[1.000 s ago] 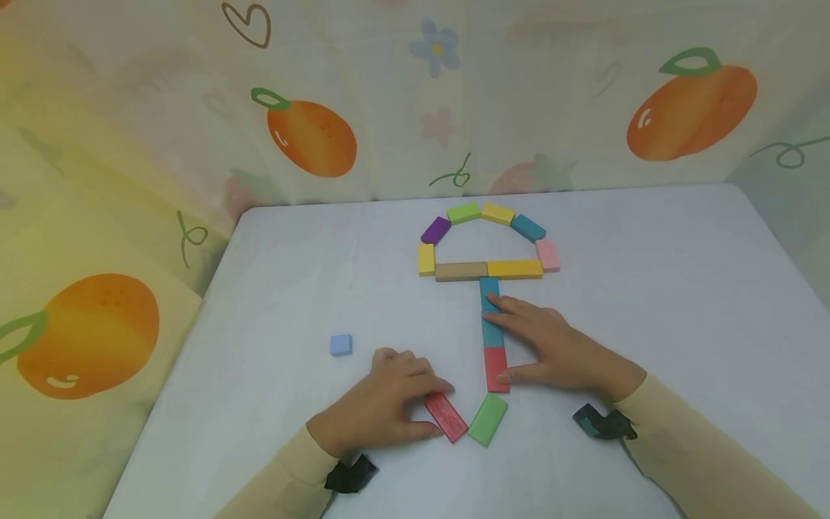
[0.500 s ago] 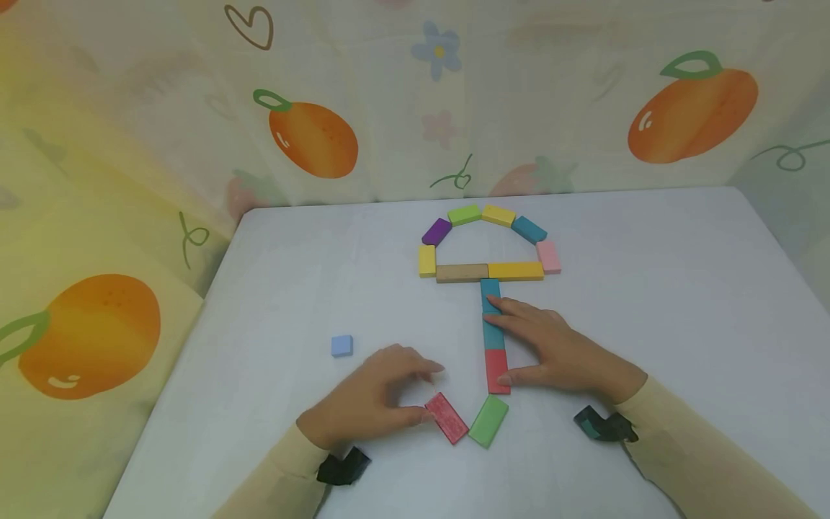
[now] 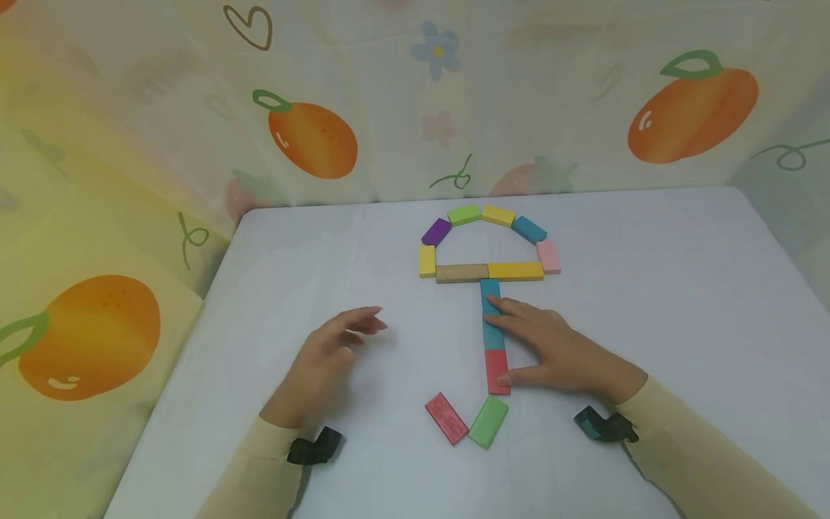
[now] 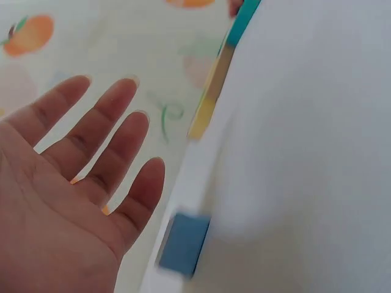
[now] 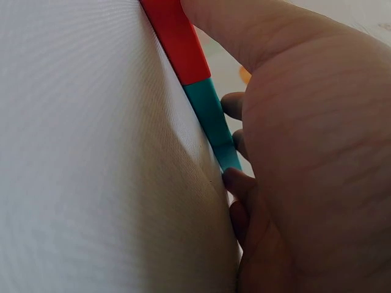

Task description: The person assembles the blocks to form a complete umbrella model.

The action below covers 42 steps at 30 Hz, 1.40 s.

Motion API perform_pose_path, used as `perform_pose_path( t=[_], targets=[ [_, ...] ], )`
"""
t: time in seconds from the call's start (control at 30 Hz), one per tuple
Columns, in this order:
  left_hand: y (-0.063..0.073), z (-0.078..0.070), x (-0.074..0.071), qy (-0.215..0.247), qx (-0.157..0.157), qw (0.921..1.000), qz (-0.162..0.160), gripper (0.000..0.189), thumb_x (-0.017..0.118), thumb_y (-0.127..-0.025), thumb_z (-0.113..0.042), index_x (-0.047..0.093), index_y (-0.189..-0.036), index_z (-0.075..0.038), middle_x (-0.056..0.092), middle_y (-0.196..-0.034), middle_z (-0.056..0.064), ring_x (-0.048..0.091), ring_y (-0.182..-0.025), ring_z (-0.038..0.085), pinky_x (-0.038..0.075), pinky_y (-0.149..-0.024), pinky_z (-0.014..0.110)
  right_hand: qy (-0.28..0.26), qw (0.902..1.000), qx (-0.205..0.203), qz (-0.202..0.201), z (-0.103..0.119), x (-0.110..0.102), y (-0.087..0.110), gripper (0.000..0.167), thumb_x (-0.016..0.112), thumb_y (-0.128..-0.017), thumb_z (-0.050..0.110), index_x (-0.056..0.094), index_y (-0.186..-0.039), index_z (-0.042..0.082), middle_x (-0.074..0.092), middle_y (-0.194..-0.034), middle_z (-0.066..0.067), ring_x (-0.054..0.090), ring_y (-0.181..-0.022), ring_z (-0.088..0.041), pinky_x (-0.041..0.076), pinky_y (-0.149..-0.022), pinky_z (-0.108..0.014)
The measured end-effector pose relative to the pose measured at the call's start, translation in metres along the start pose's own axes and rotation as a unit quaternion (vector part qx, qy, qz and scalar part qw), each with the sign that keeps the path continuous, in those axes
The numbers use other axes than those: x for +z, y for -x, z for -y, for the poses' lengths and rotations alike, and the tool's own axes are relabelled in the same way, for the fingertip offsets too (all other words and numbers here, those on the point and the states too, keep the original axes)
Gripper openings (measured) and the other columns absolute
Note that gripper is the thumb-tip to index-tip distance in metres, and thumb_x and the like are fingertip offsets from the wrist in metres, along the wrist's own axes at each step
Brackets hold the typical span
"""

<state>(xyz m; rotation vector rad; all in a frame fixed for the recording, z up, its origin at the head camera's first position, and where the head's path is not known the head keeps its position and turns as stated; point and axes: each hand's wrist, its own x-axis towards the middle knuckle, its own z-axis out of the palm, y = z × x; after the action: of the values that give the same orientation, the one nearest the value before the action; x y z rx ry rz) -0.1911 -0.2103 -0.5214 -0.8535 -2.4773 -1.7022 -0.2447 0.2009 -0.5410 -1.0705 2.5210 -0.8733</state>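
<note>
My left hand (image 3: pixel 320 360) hovers over the left part of the table with nothing in it. In the left wrist view its fingers are spread beside a small blue block (image 4: pixel 185 244), which the hand hides from the head view. My right hand (image 3: pixel 558 349) rests against a straight column of blocks: fingertips on the two teal blocks (image 3: pixel 494 336), thumb on the red block (image 3: pixel 494 364) at the lower end. Below that column a green block (image 3: pixel 489 422) slants, meeting a dark red block (image 3: pixel 447 418) at its lower corner to form a V.
Above the column lie a tan block (image 3: pixel 462 273) and a long yellow block (image 3: pixel 515 271) end to end. Over them curves an arch of several coloured blocks, with a purple block (image 3: pixel 436 231) and a pink block (image 3: pixel 548 257). A fruit-print cloth (image 3: pixel 551 108) hangs behind the white table (image 3: pixel 681 288).
My left hand has let go of the dark red block and moved up and left, over where the small blue block showed. The right hand has stayed put.
</note>
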Motion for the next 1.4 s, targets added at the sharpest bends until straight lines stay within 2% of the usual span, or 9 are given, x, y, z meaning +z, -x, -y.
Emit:
perform_pose_path(
  t=[0.07,0.17,0.33,0.43,0.5,0.63,0.83,1.13,1.4],
  targets=[
    [0.003,0.005,-0.009,0.003,0.003,0.9998,-0.02,0.063,0.054,-0.113,-0.052,0.054,-0.159,-0.008,0.068,-0.135,0.023,0.059,-0.128,0.034,0.049,-0.102,0.047,0.0,1.0,-0.001,0.0,0.0,0.0,0.0,0.096,0.078,-0.093,0.067,0.045,-0.168,0.02,0.025,-0.179,-0.001,0.02,-0.163,-0.033,0.026,-0.12,-0.071],
    [0.008,0.012,-0.022,-0.005,-0.013,0.9991,-0.041,0.05,0.058,-0.114,-0.033,0.057,-0.157,-0.008,0.068,-0.135,0.024,0.057,-0.129,0.038,0.046,-0.104,0.044,0.0,1.0,0.0,0.0,-0.001,0.0,0.001,0.095,0.078,-0.093,0.067,0.044,-0.169,0.02,0.025,-0.179,-0.002,0.021,-0.163,-0.033,0.026,-0.12,-0.071],
    [0.017,0.023,-0.039,-0.024,-0.091,0.9944,-0.049,0.049,0.068,-0.105,-0.006,0.062,-0.153,-0.01,0.07,-0.137,0.011,0.057,-0.129,0.033,0.046,-0.106,0.033,-0.004,1.0,0.0,-0.001,0.0,0.001,0.001,0.095,0.078,-0.093,0.067,0.044,-0.169,0.02,0.025,-0.179,-0.001,0.021,-0.163,-0.033,0.026,-0.12,-0.071],
    [0.023,0.029,-0.045,-0.015,-0.136,0.9899,-0.036,0.049,0.077,-0.102,-0.008,0.065,-0.15,-0.013,0.071,-0.136,0.006,0.059,-0.13,0.027,0.045,-0.107,0.027,-0.006,1.0,0.001,0.001,0.001,0.002,0.002,0.095,0.078,-0.093,0.068,0.044,-0.169,0.021,0.025,-0.179,-0.001,0.021,-0.162,-0.033,0.026,-0.119,-0.072],
    [0.025,0.032,-0.048,-0.013,-0.151,0.9882,-0.022,0.05,0.081,-0.1,-0.009,0.067,-0.148,-0.014,0.071,-0.136,0.004,0.059,-0.132,0.025,0.043,-0.109,0.025,-0.004,1.0,0.0,0.002,0.001,0.004,0.002,0.095,0.077,-0.093,0.069,0.045,-0.168,0.021,0.025,-0.179,-0.001,0.022,-0.162,-0.034,0.027,-0.119,-0.072],
    [0.026,0.034,-0.051,-0.024,-0.153,0.9879,0.008,0.052,0.08,-0.095,0.0,0.071,-0.143,-0.016,0.07,-0.14,0.001,0.056,-0.139,0.022,0.037,-0.113,0.022,0.003,1.0,-0.002,0.0,0.0,0.005,0.002,0.095,0.075,-0.093,0.07,0.045,-0.168,0.021,0.025,-0.179,-0.001,0.023,-0.162,-0.034,0.028,-0.119,-0.072],
    [0.026,0.038,-0.055,-0.005,-0.147,0.9885,0.032,0.06,0.069,-0.09,0.015,0.072,-0.141,-0.016,0.068,-0.144,0.001,0.053,-0.142,0.021,0.035,-0.115,0.023,0.009,1.0,-0.003,-0.002,-0.002,0.006,0.002,0.095,0.076,-0.093,0.07,0.044,-0.169,0.022,0.025,-0.179,-0.001,0.023,-0.162,-0.034,0.028,-0.118,-0.072],
    [0.018,0.038,-0.052,-0.042,-0.149,0.9878,0.019,0.049,0.078,-0.097,0.004,0.074,-0.14,-0.018,0.069,-0.142,-0.003,0.057,-0.137,0.02,0.039,-0.112,0.022,0.008,1.0,-0.001,-0.002,-0.004,0.003,0.001,0.095,0.075,-0.093,0.071,0.044,-0.169,0.022,0.025,-0.179,0.0,0.022,-0.162,-0.033,0.027,-0.119,-0.072],
    [0.013,0.038,-0.036,-0.047,-0.15,0.9876,-0.002,0.04,0.088,-0.095,-0.008,0.079,-0.132,-0.019,0.072,-0.132,-0.003,0.064,-0.121,0.023,0.046,-0.102,0.025,0.003,1.0,-0.002,0.0,-0.002,0.0,0.001,0.095,0.076,-0.094,0.069,0.044,-0.169,0.021,0.025,-0.179,-0.001,0.022,-0.162,-0.033,0.026,-0.119,-0.072]
  ],
)
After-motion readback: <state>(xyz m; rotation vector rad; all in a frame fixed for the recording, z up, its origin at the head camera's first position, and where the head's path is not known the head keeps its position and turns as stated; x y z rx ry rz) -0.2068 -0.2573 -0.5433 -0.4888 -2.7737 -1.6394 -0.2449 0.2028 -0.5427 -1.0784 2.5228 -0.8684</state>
